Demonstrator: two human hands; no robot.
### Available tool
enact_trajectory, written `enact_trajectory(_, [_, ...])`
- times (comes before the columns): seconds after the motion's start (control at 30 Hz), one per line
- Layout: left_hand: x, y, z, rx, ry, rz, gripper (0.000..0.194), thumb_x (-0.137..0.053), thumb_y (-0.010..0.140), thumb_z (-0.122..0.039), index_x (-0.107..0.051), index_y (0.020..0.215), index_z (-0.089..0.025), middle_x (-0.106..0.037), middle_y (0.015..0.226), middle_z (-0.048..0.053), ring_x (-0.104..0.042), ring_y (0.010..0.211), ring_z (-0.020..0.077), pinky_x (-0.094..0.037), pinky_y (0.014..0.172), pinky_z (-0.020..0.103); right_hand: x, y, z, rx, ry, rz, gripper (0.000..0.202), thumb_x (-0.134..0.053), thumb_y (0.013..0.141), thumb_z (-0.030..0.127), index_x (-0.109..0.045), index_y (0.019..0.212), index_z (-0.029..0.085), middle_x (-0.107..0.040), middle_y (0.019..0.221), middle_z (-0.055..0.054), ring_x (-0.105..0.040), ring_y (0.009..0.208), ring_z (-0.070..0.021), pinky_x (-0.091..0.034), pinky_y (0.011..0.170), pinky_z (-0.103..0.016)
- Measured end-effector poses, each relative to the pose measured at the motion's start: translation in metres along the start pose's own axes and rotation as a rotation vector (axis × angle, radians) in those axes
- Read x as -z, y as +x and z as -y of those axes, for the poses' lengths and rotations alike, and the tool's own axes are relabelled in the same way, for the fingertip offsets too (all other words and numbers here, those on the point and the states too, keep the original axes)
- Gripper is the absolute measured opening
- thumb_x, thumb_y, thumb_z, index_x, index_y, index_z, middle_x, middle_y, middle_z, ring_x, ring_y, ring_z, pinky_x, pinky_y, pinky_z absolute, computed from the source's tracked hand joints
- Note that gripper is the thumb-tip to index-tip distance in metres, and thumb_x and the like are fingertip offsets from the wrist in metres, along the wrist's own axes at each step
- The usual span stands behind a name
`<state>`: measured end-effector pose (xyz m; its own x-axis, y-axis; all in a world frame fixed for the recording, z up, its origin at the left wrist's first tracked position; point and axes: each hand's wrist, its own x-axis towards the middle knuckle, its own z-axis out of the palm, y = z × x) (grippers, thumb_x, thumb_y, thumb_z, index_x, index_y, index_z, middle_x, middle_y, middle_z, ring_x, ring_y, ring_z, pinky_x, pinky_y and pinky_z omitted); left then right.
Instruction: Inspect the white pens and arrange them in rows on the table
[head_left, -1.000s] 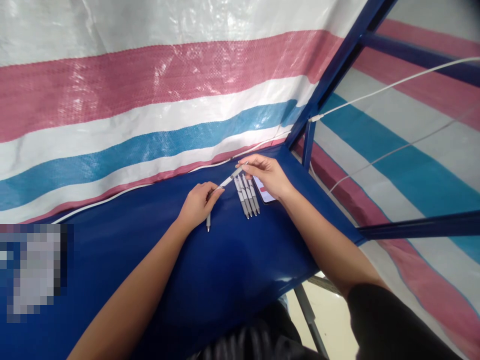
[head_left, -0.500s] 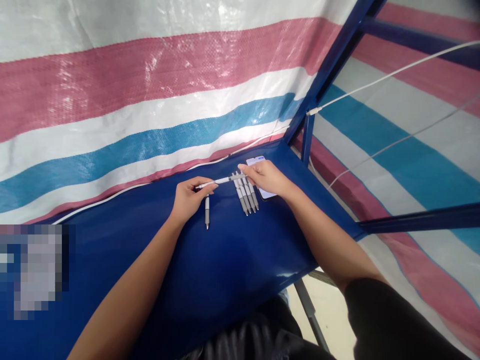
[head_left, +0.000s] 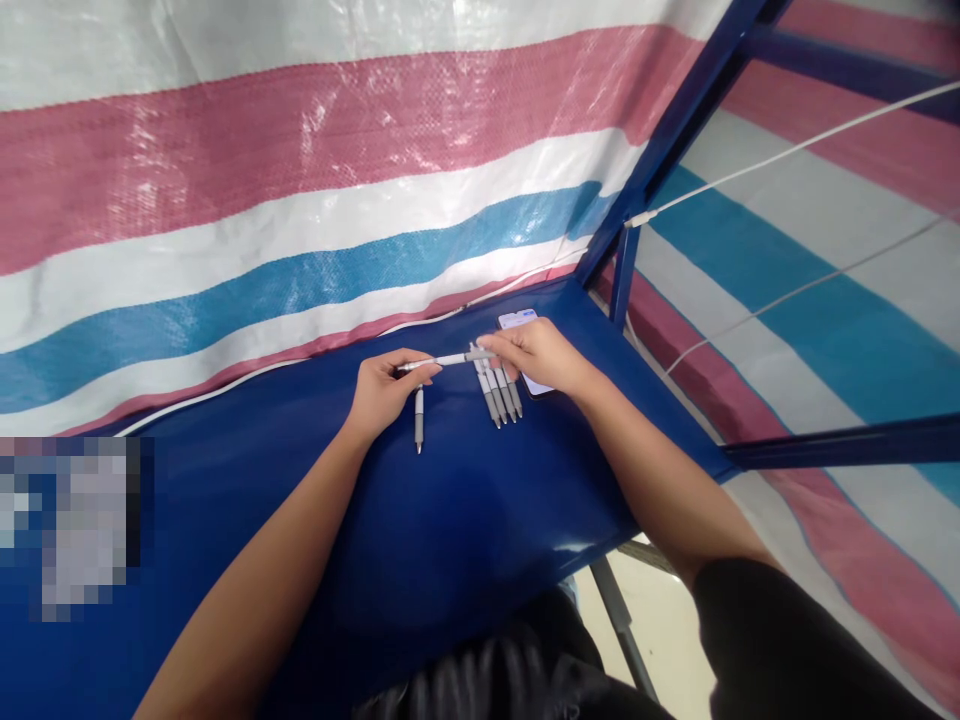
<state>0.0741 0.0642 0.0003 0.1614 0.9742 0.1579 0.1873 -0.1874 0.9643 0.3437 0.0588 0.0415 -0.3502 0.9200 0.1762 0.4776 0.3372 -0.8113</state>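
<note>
Pinched between my left hand (head_left: 382, 393) and right hand (head_left: 541, 357) is a white-and-grey pen (head_left: 452, 359), mid-frame. A phone (head_left: 517, 318) lies beside the right hand.

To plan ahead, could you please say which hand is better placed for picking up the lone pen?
Probably the left hand: it is nearer the lone pen; the right hand is by the phone.

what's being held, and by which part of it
A pen: the left hand holds its white end, the right hand its grey end.
</note>
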Motion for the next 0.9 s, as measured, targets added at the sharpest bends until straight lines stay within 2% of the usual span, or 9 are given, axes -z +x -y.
enact_trajectory(0.07, [0.0002, 0.0004, 0.0004, -0.001, -0.005, -0.002, 0.037, -0.094, 0.075, -0.056, -0.087, 0.084, -0.021, -0.079, 0.072, 0.004, -0.072, 0.065, 0.0189, -0.058, 0.065, 0.03, 0.0007, -0.0006, 0.0015, -0.028, -0.047, -0.014, 0.076, -0.046, 0.106, 0.084, -0.067, 0.069, 0.021, -0.059, 0.054, 0.0, -0.056, 0.055, -0.0155, -0.041, 0.063, -0.032])
enact_trajectory(0.17, [0.0003, 0.0011, 0.0006, 0.0, -0.011, -0.019, 0.037, -0.094, 0.077, -0.056, -0.087, 0.085, -0.021, -0.077, 0.069, 0.004, -0.07, 0.064, 0.0177, -0.057, 0.064, 0.029, 0.0027, -0.0014, 0.0034, 0.022, -0.028, 0.005, 0.066, -0.063, 0.097, 0.085, -0.074, 0.091, 0.019, -0.071, 0.071, -0.001, -0.062, 0.063, -0.0161, -0.044, 0.066, -0.03])
enact_trajectory(0.2, [0.0001, 0.0013, 0.0003, 0.003, -0.015, -0.016, 0.037, -0.094, 0.076, -0.056, -0.087, 0.084, -0.02, -0.077, 0.069, 0.004, -0.069, 0.063, 0.0176, -0.057, 0.064, 0.029, 0.0032, -0.0016, 0.0034, 0.018, -0.03, 0.033, 0.065, -0.064, 0.097, 0.084, -0.074, 0.091, 0.019, -0.072, 0.071, -0.001, -0.062, 0.063, -0.0162, -0.045, 0.067, -0.03])
enact_trajectory(0.3, [-0.0008, 0.0012, -0.001, 0.016, -0.019, 0.003, 0.037, -0.094, 0.075, -0.056, -0.086, 0.083, -0.02, -0.078, 0.071, 0.004, -0.069, 0.062, 0.0176, -0.057, 0.063, 0.03, 0.0033, -0.0015, 0.0017, -0.052, -0.099, 0.049, 0.071, -0.044, 0.109, 0.077, -0.065, 0.071, 0.02, -0.065, 0.061, -0.002, -0.06, 0.062, -0.0164, -0.045, 0.072, -0.031])
enact_trajectory(0.4, [-0.0007, 0.0014, -0.0017, 0.009, -0.013, -0.009, 0.036, -0.094, 0.076, -0.055, -0.086, 0.083, -0.02, -0.075, 0.067, 0.003, -0.066, 0.06, 0.0166, -0.054, 0.061, 0.029, 0.0021, -0.0011, -0.0005, -0.002, -0.073, 0.028, 0.058, -0.059, 0.104, 0.075, -0.068, 0.087, 0.02, -0.07, 0.074, -0.002, -0.059, 0.067, -0.0163, -0.043, 0.07, -0.03])
enact_trajectory(0.47, [0.0004, 0.0017, -0.0011, 0.005, -0.009, -0.012, 0.035, -0.092, 0.079, -0.055, -0.086, 0.082, -0.02, -0.072, 0.063, 0.002, -0.063, 0.058, 0.0155, -0.051, 0.059, 0.028, 0.0015, -0.0011, -0.0006, 0.046, -0.046, 0.084, 0.053, -0.067, 0.1, 0.073, -0.067, 0.095, 0.021, -0.069, 0.077, -0.001, -0.057, 0.066, -0.0159, -0.04, 0.067, -0.03])
enact_trajectory(0.57, [0.0027, 0.0019, 0.0002, 0.004, -0.014, 0.008, 0.034, -0.09, 0.081, -0.052, -0.085, 0.08, -0.019, -0.069, 0.059, 0.002, -0.059, 0.056, 0.0142, -0.047, 0.058, 0.028, 0.0011, -0.0017, 0.0018, 0.048, -0.119, 0.183, 0.052, -0.055, 0.11, 0.065, -0.063, 0.084, 0.021, -0.062, 0.068, 0.0, -0.054, 0.064, -0.0159, -0.037, 0.068, -0.031])
enact_trajectory(0.67, [0.0035, 0.001, 0.0006, 0.001, -0.027, 0.013, 0.032, -0.09, 0.082, -0.05, -0.085, 0.079, -0.019, -0.069, 0.059, 0.002, -0.059, 0.056, 0.0144, -0.047, 0.06, 0.028, 0.0004, -0.0024, 0.0053, 0.047, -0.166, 0.222, 0.052, -0.05, 0.112, 0.061, -0.063, 0.082, 0.02, -0.059, 0.066, 0.0, -0.054, 0.065, -0.0163, -0.037, 0.07, -0.031])
enact_trajectory(0.9, [0.0014, 0.0034, 0.0008, -0.025, -0.222, -0.08, 0.043, -0.092, 0.081, -0.058, -0.086, 0.1, -0.02, -0.079, 0.075, 0.005, -0.068, 0.067, 0.0166, -0.054, 0.067, 0.029, 0.001, -0.0024, 0.0085, -0.169, -0.003, 0.296, 0.056, -0.044, 0.114, 0.057, -0.073, 0.086, 0.018, -0.058, 0.055, 0.002, -0.053, 0.053, -0.0145, -0.043, 0.066, -0.03])
